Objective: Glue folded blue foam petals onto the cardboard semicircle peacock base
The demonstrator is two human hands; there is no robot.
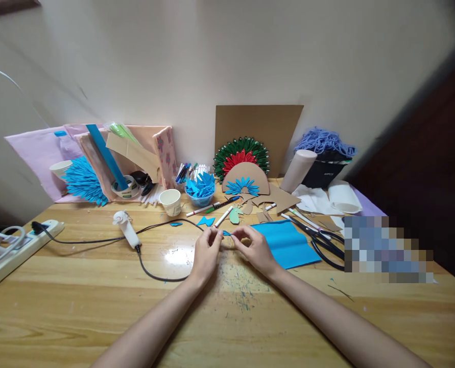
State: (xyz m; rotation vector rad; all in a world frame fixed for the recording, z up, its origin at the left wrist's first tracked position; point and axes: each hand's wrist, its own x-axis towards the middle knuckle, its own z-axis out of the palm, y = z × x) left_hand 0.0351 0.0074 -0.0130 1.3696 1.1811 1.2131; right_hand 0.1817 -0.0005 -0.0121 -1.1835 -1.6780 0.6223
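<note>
Between the fingertips of both hands is a small folded blue felt piece (226, 233), held just above the table. My left hand (208, 250) pinches its left end, and my right hand (255, 249) pinches the right end. Beside and partly behind my right hand lies a blue felt sheet (288, 243). Loose blue felt scraps (206, 221) rest beyond my left hand. Farther back, a clear bowl (200, 198) holds many blue felt pieces. A cardboard semicircle (246, 174) carries a fan of blue petals, in front of a green and red petal fan (241, 153).
A glue gun (126, 230) with a black cord lies left of my hands, its cord running to a power strip (20, 253). Scissors (319, 237) lie to the right. A paper cup (170, 202), markers (223, 217) and a pink fabric box (164, 156) stand or lie toward the wall.
</note>
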